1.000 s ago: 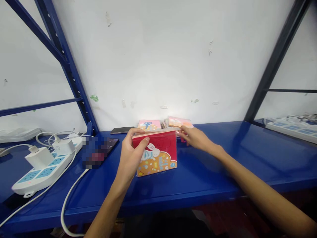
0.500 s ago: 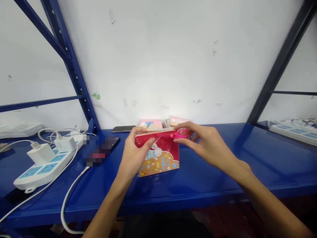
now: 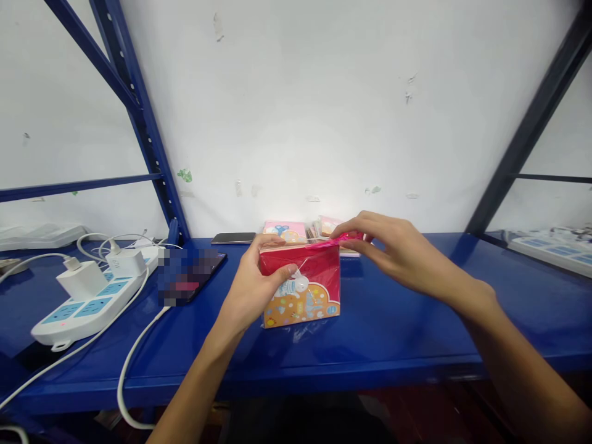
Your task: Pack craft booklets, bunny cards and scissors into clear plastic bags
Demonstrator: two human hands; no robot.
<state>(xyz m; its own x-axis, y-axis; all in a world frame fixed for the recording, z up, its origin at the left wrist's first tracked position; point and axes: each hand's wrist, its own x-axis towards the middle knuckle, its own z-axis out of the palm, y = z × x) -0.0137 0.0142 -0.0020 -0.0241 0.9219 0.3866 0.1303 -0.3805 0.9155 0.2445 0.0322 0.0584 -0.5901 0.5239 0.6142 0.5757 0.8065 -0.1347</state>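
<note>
Presently, one box (image 3: 308,290), red with a rabbit print, upright on the shelf (image 3: 398,336). We clasp its left end in our left hand (image 3: 250,290), thumb on the front. Our right hand (image 3: 398,250) is at the box's top right corner, fingers (image 3: 365,223) pinching a pink piece (image 3: 354,235). Behind the box: pink packs (image 3: 284,230). Left of the box: phone (image 3: 232,238), power strip (image 3: 87,302).

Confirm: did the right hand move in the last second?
Yes. The right hand rose off the blue shelf to the top of the red pack.

No lettering can be read on the red packet (image 3: 319,271) or the power strip (image 3: 69,311).
</note>
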